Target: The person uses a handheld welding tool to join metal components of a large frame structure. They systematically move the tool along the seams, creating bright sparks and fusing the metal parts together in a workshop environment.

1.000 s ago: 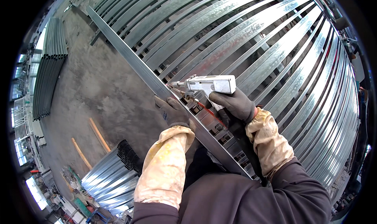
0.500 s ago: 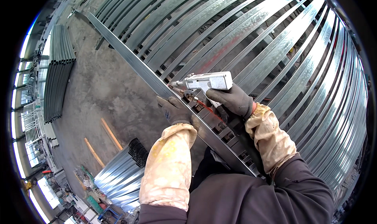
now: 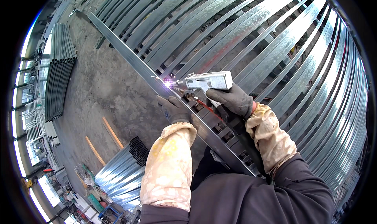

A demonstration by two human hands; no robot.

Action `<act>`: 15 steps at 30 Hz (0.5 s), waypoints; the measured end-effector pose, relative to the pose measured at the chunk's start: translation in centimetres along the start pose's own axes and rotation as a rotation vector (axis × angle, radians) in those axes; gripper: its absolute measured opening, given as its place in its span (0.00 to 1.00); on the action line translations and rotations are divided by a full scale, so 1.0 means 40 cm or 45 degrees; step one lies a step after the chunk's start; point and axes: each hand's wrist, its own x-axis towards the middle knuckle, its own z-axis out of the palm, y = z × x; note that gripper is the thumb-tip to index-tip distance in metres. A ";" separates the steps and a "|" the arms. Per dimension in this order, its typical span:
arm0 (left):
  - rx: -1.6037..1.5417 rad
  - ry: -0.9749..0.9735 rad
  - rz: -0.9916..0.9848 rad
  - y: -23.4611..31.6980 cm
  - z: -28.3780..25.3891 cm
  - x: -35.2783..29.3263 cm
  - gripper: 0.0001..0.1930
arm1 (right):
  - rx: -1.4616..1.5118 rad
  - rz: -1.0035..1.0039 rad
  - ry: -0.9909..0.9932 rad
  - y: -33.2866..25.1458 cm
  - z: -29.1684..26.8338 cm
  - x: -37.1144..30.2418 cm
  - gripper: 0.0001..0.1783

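Note:
My right hand [image 3: 231,99], in a dark grey glove, is closed round the grip of a silver welding gun [image 3: 208,81]. The gun lies nearly level, its nozzle pointing left at a long steel rail [image 3: 127,57]. At the nozzle tip a bright violet-white welding spark [image 3: 168,83] glows where the rail meets the crosswise bars. Just nearer than the spark, my gloved left hand [image 3: 174,110] grips the rail, its fingers partly spread over the outer side. The rail runs slantwise from far left to near right.
Galvanized steel bars [image 3: 235,47] stretch in rows to the right of the rail. A stack of steel profiles [image 3: 61,74] lies at far left, another bundle [image 3: 123,173] near left beside wooden strips [image 3: 112,133]. A dark cable [image 3: 247,145] hangs below the gun.
A violet-white spark has lit at the gun's nozzle tip, where there was none before. Both hands and the gun have stayed almost in place.

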 end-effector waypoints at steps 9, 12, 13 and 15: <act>0.043 0.021 0.005 -0.041 0.021 0.028 0.36 | 0.001 -0.003 -0.002 -0.012 0.002 -0.005 0.19; 0.035 0.102 0.085 -0.049 0.029 0.026 0.36 | -0.027 -0.007 0.004 -0.010 0.004 -0.002 0.19; 0.031 0.092 0.067 -0.046 0.028 0.025 0.36 | -0.024 0.000 0.003 -0.009 0.003 -0.002 0.19; 0.021 0.072 0.032 -0.040 0.025 0.024 0.36 | -0.010 0.013 -0.006 -0.007 0.002 -0.001 0.20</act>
